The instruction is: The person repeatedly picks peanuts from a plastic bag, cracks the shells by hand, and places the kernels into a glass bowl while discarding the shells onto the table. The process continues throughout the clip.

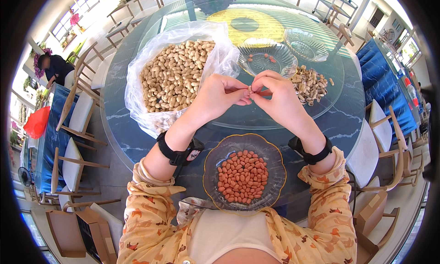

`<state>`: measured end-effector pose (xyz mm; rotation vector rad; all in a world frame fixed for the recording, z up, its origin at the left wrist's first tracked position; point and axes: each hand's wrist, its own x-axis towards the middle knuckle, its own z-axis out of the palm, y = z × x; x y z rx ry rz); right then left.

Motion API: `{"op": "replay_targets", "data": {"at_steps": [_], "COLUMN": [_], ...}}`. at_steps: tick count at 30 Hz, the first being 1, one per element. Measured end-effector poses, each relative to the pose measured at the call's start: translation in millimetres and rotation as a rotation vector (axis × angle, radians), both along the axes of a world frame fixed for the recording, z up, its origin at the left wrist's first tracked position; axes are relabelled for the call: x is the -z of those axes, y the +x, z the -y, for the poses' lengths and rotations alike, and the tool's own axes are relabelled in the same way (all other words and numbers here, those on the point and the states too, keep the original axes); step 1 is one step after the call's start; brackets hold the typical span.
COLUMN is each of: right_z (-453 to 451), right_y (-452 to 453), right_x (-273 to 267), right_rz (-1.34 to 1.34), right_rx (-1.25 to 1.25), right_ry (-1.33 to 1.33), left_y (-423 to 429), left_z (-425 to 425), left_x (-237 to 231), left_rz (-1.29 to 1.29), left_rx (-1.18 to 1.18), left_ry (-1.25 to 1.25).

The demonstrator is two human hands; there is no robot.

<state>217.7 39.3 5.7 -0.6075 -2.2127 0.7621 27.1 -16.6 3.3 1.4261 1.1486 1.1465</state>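
Observation:
Fingertips of my left hand (225, 92) and my right hand (271, 88) meet over the glass turntable, pinching a small peanut (250, 89) between them; the fingers mostly hide it. To the left, a clear plastic bag (220, 56) lies open, full of unshelled peanuts (175, 75). Close to my chest, a gold-rimmed glass plate (245, 141) holds red-skinned shelled peanuts (243, 176). Just beyond my right hand is a heap of empty peanut shells (311, 85). Behind the hands, another glass plate (252, 63) carries a few reddish kernels (270, 58).
A further glass plate (306, 45) stands at the back right of the round marble-patterned table (127, 136). Wooden chairs (77, 161) surround it. At far left, a person (58, 69) leans over a blue-draped table (51, 154). Open cardboard boxes (92, 229) sit at lower left.

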Motion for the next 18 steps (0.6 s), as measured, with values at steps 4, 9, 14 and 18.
{"op": "replay_targets", "data": {"at_steps": [4,9,14,18], "right_z": [-3,-10,13,35], "right_y": [5,12,34,26], "right_x": [-4,-19,-46,-47], "right_rz": [0.004,-0.100,0.187,0.451], "right_rx": [0.026,-0.107,-0.444,-0.805], "right_ry": [-0.150,-0.417,-0.552,-0.278], "left_y": [-2,-10,-9,-11], "left_z": [0,-3,-4,4], "left_x": [0,0,4,-2], "left_rz": [0.000,-0.073,-0.330,-0.521], "left_rx": [0.014,-0.018,0.006,0.091], "left_ry": [-0.005,0.006,0.087,0.156]}}
